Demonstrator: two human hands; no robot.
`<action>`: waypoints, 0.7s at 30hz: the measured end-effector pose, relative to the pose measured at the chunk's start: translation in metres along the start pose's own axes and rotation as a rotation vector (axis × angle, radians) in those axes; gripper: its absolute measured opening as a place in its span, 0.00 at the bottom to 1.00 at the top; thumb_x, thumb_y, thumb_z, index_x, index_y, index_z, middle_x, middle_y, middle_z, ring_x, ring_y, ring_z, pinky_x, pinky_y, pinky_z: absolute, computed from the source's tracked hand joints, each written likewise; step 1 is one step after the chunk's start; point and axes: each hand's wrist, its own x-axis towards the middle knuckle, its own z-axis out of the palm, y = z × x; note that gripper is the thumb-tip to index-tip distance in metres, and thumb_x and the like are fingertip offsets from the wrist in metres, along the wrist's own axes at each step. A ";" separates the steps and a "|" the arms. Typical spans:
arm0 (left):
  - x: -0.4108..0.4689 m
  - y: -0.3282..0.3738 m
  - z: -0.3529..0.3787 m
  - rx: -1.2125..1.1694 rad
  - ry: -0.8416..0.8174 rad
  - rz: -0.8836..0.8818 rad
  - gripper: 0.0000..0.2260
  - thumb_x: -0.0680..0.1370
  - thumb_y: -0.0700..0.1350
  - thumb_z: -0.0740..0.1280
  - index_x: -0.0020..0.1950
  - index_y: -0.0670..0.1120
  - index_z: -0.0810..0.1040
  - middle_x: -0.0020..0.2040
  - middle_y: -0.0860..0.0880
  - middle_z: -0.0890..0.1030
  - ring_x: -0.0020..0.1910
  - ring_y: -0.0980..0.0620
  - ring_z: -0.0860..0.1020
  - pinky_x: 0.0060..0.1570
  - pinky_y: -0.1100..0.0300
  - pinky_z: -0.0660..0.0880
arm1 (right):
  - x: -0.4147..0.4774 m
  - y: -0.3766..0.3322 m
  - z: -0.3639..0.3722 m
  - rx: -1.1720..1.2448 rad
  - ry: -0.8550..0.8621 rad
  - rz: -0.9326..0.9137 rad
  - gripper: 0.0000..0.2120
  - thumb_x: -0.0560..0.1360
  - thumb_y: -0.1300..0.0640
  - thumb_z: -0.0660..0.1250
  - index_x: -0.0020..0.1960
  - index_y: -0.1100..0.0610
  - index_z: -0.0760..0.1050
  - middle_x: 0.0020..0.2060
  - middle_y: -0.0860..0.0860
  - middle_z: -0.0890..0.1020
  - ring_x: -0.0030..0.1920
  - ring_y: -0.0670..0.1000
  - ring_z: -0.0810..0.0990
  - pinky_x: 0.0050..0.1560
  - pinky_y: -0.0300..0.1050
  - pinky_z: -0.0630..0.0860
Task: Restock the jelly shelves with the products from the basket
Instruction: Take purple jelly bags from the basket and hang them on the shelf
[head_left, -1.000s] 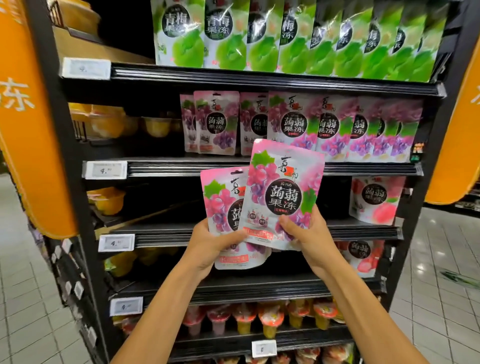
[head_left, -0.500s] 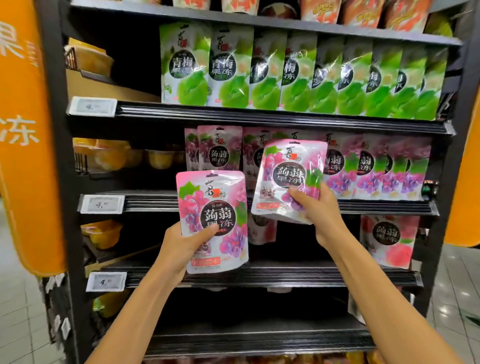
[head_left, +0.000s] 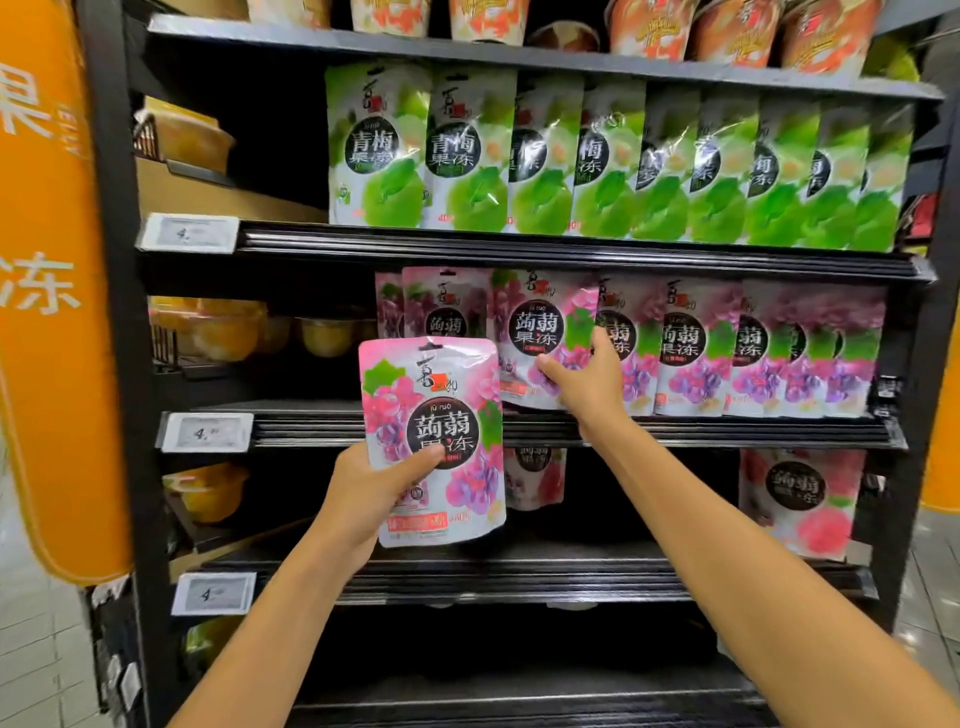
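Black supermarket shelving fills our view, flanked at nine o'clock by an orange panel; green pouches stand in a row on the upper tier toward one o'clock, and under them, at three o'clock, a row of grape pouches stands upright on the middle shelf; yellow jelly cups sit at ten o'clock on that same tier; a white price tag is fixed to the shelf edge at nine o'clock; a peach pouch stands one tier lower at four o'clock. Our left hand grips one grape pouch near the centre, thumb curled across its lower front and fingers hidden behind; the pouch is upright, in front of the middle shelf's edge and clear of the row. Our right hand is stretched out at two o'clock of it and pinches a second grape pouch, thumb on the front and fingers round the right side; this pouch is at the middle shelf, in the left part of the row, overlapping the pouches beside it and slightly tilted; whether its bottom rests on the shelf we cannot tell.
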 end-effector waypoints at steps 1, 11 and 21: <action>0.001 0.000 0.000 -0.001 -0.001 -0.003 0.12 0.69 0.44 0.77 0.52 0.47 0.82 0.46 0.46 0.86 0.45 0.46 0.85 0.41 0.54 0.81 | -0.001 0.003 0.002 -0.005 -0.011 0.000 0.37 0.73 0.57 0.75 0.76 0.60 0.61 0.72 0.55 0.69 0.71 0.55 0.69 0.72 0.54 0.66; 0.003 -0.007 -0.001 -0.027 -0.020 0.001 0.19 0.63 0.48 0.78 0.53 0.48 0.82 0.47 0.46 0.86 0.45 0.47 0.85 0.36 0.60 0.81 | -0.017 0.021 -0.011 -0.179 0.000 -0.118 0.26 0.68 0.56 0.79 0.61 0.59 0.70 0.52 0.53 0.80 0.53 0.53 0.79 0.57 0.52 0.77; 0.009 -0.008 0.006 -0.038 -0.039 -0.009 0.13 0.69 0.43 0.76 0.52 0.47 0.82 0.47 0.46 0.86 0.45 0.47 0.85 0.37 0.59 0.81 | -0.019 0.023 -0.022 -0.488 0.153 -0.114 0.27 0.66 0.43 0.77 0.59 0.52 0.73 0.35 0.38 0.73 0.51 0.53 0.80 0.55 0.56 0.75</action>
